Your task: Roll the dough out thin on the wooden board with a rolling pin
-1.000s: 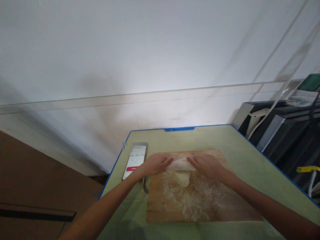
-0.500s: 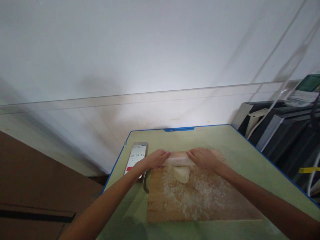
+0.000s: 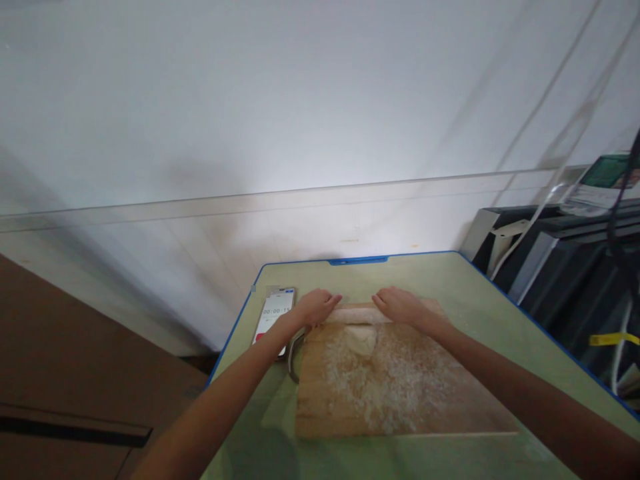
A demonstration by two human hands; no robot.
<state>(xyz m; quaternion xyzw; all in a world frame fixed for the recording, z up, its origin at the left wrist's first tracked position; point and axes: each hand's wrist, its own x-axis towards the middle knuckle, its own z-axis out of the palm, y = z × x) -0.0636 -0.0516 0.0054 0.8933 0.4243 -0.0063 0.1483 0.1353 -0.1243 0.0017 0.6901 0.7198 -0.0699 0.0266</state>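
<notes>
A floured rolling pin (image 3: 357, 315) lies crosswise near the far edge of a wooden board (image 3: 325, 420). My left hand (image 3: 319, 307) is closed around its left end, and my right hand (image 3: 400, 307) around its right end. Just on the near side of the pin sits a pale piece of dough (image 3: 361, 340), its far edge at or under the pin; I cannot tell exactly where they meet. Loose white flour (image 3: 395, 393) covers much of the board.
The board rests on a pale green table (image 3: 415, 273) with a blue rim. To the left lie a phone (image 3: 273, 313) showing a timer and a curved metal handle (image 3: 293, 363) beside the board. Dark panels (image 3: 575, 260) and cables stand right of the table, before a white wall.
Both hands and the rolling pin have moved slightly away from me, toward the board's far edge. The dough appears a little higher in view too, and the camera has shifted slightly.
</notes>
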